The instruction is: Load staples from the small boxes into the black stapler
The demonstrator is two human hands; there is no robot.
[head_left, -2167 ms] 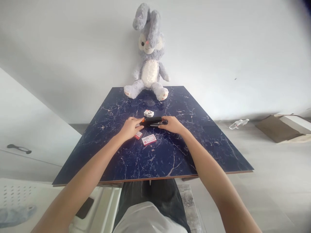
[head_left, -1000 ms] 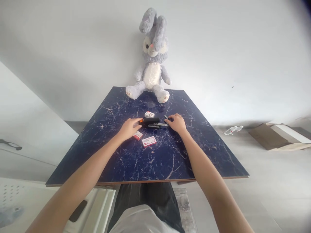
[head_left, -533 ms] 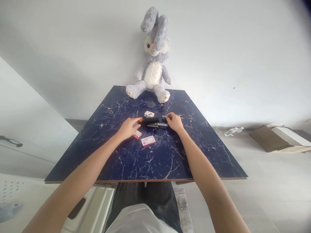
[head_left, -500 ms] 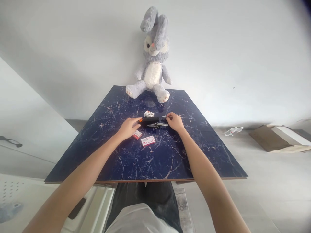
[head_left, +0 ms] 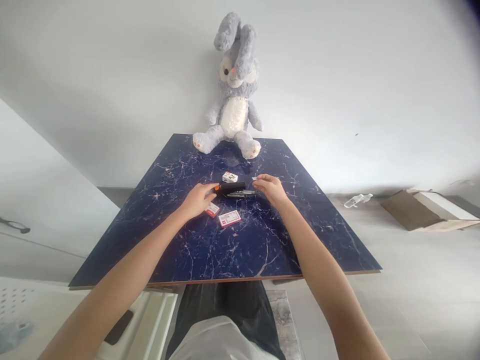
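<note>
A black stapler (head_left: 234,186) with an orange part at its left end lies on the dark blue marbled table, its metal magazine (head_left: 242,192) exposed along the near side. My left hand (head_left: 197,200) grips the stapler's left end between thumb and forefinger. Just past the stapler's right end, my right hand (head_left: 270,188) is closed in a pinch on a small silvery strip of staples (head_left: 255,178), mostly covered by the fingers. Behind the stapler sits a small white box (head_left: 230,177). Two red-and-white boxes lie nearer me, one (head_left: 212,209) beside my left hand, the other (head_left: 229,218) to its right.
A grey plush rabbit (head_left: 235,117) sits at the table's (head_left: 240,255) far edge against the wall. On the floor at right are a clear bottle (head_left: 358,200) and a cardboard box (head_left: 420,210). A dark phone-like slab (head_left: 119,327) lies at lower left.
My right hand has shifted slightly, and less of the silvery strip shows between its fingers. My left hand stays at the stapler. The whole view has moved a little.
</note>
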